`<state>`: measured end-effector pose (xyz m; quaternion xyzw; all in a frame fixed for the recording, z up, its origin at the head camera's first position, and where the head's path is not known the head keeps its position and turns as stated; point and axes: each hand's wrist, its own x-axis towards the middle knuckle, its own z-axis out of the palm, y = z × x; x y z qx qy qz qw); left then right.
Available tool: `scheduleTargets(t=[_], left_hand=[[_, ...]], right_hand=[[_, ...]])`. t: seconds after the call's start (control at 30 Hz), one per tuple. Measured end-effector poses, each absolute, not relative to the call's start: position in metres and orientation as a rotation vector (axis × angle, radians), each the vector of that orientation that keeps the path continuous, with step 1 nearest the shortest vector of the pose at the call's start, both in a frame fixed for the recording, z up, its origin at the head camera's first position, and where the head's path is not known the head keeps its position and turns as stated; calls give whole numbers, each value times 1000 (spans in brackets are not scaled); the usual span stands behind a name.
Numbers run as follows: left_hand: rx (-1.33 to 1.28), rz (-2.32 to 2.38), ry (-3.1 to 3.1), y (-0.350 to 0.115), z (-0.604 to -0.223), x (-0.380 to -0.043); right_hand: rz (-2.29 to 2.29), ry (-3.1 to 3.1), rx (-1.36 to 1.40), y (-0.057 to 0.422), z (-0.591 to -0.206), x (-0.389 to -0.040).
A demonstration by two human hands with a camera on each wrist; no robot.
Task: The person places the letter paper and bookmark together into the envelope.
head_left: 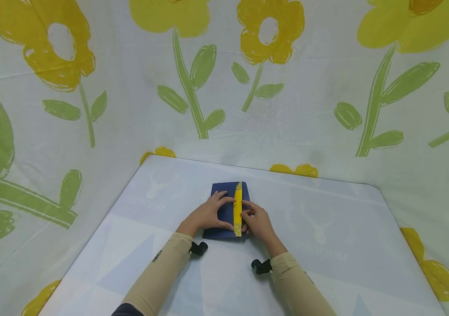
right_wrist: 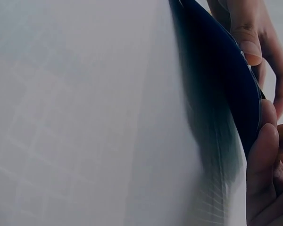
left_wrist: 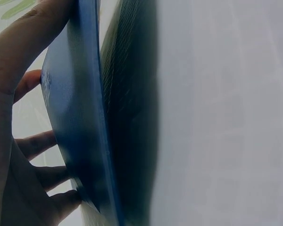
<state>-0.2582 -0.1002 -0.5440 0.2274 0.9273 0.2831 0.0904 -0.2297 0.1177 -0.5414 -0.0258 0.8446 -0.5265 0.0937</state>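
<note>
A flat dark blue booklet (head_left: 226, 215) with a yellow strip (head_left: 238, 208) running along its right part lies on the table. The strip has speckled, gold-looking ends. My left hand (head_left: 212, 212) rests on the booklet with fingers spread, thumb and forefinger reaching the strip's left side. In the left wrist view its fingertips press on the blue cover (left_wrist: 80, 108). My right hand (head_left: 257, 221) is bent at the booklet's right edge, beside the strip. From the right wrist, its thumb and fingertips (right_wrist: 269, 136) pinch the edge of the blue cover (right_wrist: 226, 70), which slants up from the table.
The pale table (head_left: 327, 245) has faint deer-head prints and blue triangles. Behind it and to the sides hangs a white cloth (head_left: 311, 87) with yellow flowers. A small black camera (head_left: 261, 266) sits on the right wrist, another camera (head_left: 198, 249) on the left.
</note>
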Motion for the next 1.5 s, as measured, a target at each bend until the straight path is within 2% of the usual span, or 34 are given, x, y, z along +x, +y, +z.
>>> scheduleTargets(t=[1.5], left_hand=[[743, 864, 2758, -102, -545, -258]], right_hand=[[-1453, 2592, -201, 112, -539, -230]])
